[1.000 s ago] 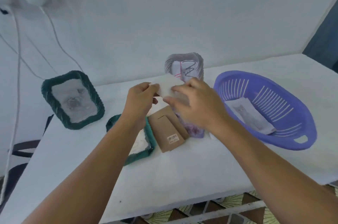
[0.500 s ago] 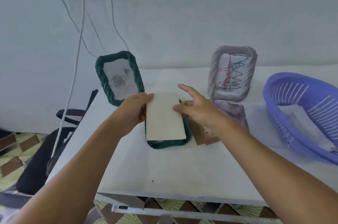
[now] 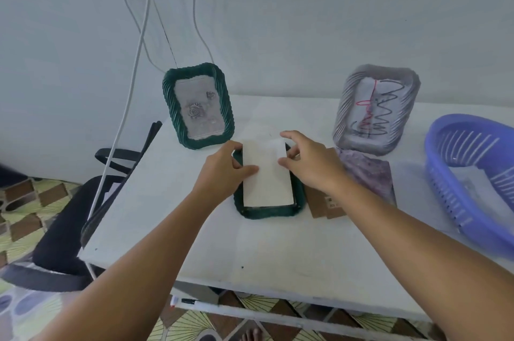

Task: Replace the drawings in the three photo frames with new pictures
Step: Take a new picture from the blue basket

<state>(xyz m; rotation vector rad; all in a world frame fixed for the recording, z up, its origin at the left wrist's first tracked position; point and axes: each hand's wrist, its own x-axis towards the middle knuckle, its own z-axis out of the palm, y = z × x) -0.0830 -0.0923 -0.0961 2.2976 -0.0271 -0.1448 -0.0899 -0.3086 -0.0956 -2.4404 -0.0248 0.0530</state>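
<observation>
Hands at frame centre grip a white sheet [image 3: 266, 176] lying on the flat green frame [image 3: 271, 211]: left hand [image 3: 224, 171] pinches its left edge, right hand [image 3: 311, 164] its right.

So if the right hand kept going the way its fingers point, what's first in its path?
Probably the white sheet it already touches; the right hand points left across it toward the left hand, though depth is unclear.

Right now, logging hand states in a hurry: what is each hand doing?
Left hand: pinches the white paper sheet by its left edge.
Right hand: fingers curled on the sheet's right edge.
</observation>
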